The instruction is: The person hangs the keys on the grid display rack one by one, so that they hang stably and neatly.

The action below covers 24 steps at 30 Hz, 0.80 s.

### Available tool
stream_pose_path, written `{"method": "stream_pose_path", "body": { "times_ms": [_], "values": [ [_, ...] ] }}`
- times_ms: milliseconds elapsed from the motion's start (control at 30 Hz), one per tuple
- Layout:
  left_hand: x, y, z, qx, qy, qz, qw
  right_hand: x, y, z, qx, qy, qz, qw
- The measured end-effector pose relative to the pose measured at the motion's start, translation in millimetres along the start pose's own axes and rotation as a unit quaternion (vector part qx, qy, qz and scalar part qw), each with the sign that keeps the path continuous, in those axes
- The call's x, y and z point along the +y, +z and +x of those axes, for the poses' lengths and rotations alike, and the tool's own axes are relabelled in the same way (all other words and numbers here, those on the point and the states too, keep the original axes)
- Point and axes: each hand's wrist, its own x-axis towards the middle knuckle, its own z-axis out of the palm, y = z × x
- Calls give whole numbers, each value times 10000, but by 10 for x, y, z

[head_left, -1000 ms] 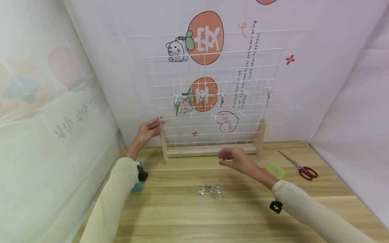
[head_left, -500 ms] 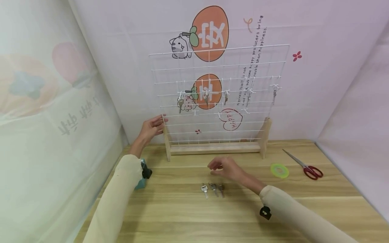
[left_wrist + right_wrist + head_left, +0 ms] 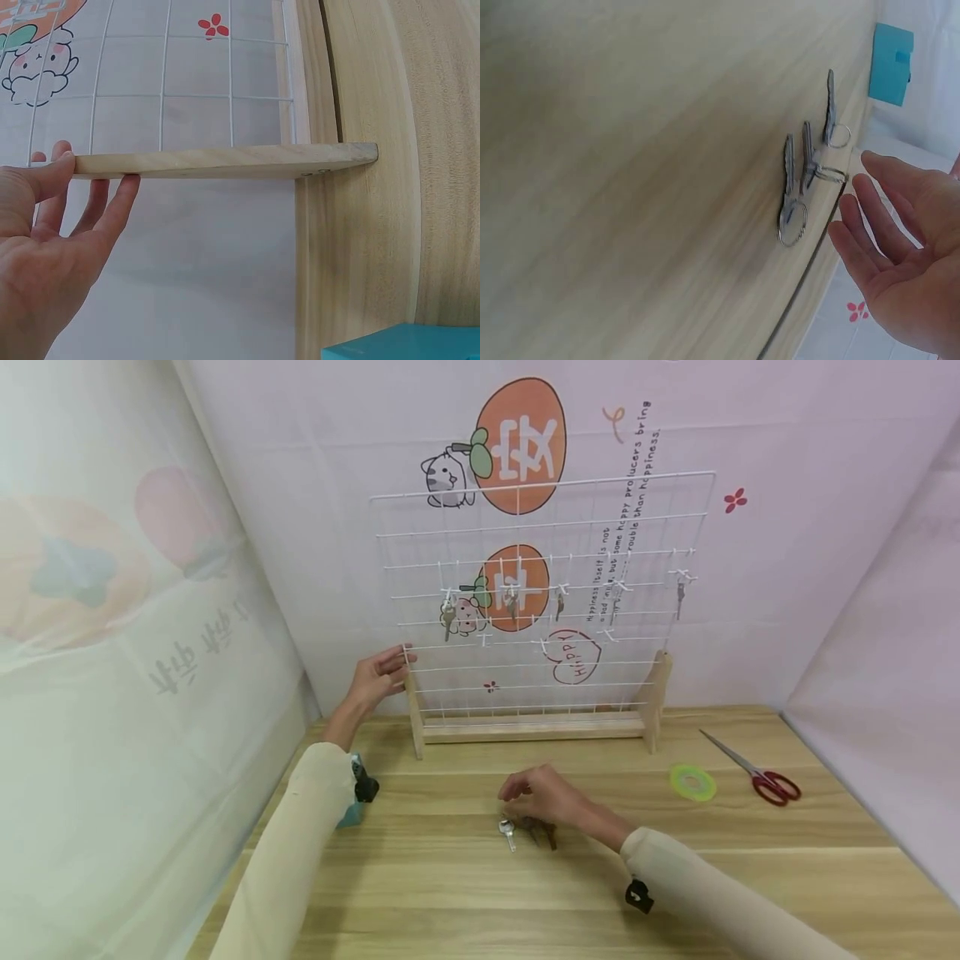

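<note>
A white wire grid rack (image 3: pixel 525 647) with wooden feet stands at the back of the table, with several keys hanging from its hooks. My left hand (image 3: pixel 377 675) holds the left wooden upright (image 3: pixel 217 159) near its top, thumb on one side and fingertips on the other. Three keys with rings lie on the table; the leftmost key (image 3: pixel 507 835) shows fully in the head view. Just behind and above them hovers my right hand (image 3: pixel 915 247), its fingers relaxed and holding nothing. In the head view it shades and partly covers the other two keys (image 3: pixel 789 191).
Red-handled scissors (image 3: pixel 757 772) and a roll of yellow-green tape (image 3: pixel 692 782) lie to the right. A teal object (image 3: pixel 891 64) stands on the left side, partly behind the left sleeve. Printed cloth walls (image 3: pixel 750 610) enclose the table.
My right hand has come down and leftward, from near the rack's base to just over the three keys. The left hand stays on the upright. The head view has shifted slightly.
</note>
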Motion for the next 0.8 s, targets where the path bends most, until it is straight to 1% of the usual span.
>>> {"method": "stream_pose_path", "body": {
  "times_ms": [100,300,567,800],
  "values": [
    [4,6,-9,13,-13,22,10000,4,51,10,-93,-30,-98,9999],
    [-6,1,-7,12,-4,71,10000,-16,119,24,-263,-102,-466,9985],
    [-32,-10,-5,3,16,99,9999,-33,147,28,-276,-183,-661,9973],
    [-13,-4,-17,-67,54,27,10000,-65,156,22,-422,-213,-876,9950]
  ]
}}
